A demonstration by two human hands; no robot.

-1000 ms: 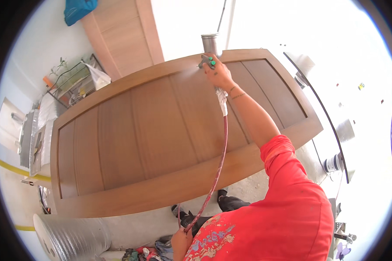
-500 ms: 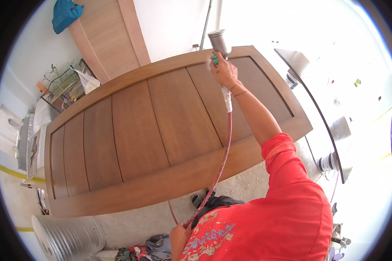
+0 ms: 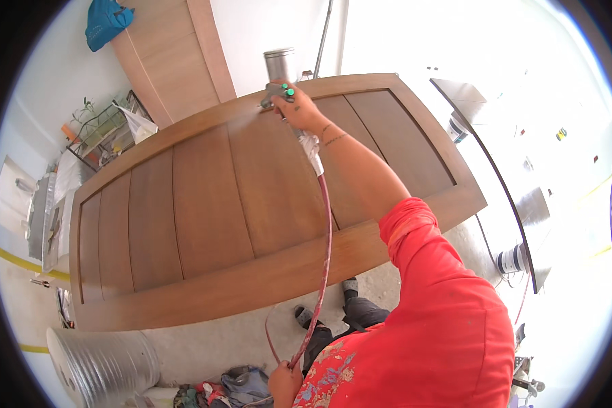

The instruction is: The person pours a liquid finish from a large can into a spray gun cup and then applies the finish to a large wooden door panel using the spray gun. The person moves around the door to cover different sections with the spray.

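In my right hand (image 3: 296,109) is a spray gun (image 3: 279,92) with a metal cup (image 3: 281,64) on top and green knobs. It is over the far edge of a large brown panelled wooden door (image 3: 204,197), and a faint mist shows by its nozzle. From the gun's taped lower end a red hose (image 3: 328,231) hangs down across the door's near edge. Close to my body, my left hand (image 3: 284,382) is closed round the lower part of that hose.
A roll of silvery wrap (image 3: 109,367) stands at the lower left, beside a heap of cloths (image 3: 245,387). To the right, a dark-edged board (image 3: 503,177) rests by white buckets (image 3: 512,258). Another wooden door (image 3: 163,61) leans at the back wall, with a rack (image 3: 109,136) to its left.
My right hand has swept the spray gun left along the door's far side, and the hose has swung with it. My left hand still grips the hose. Both my feet now show.
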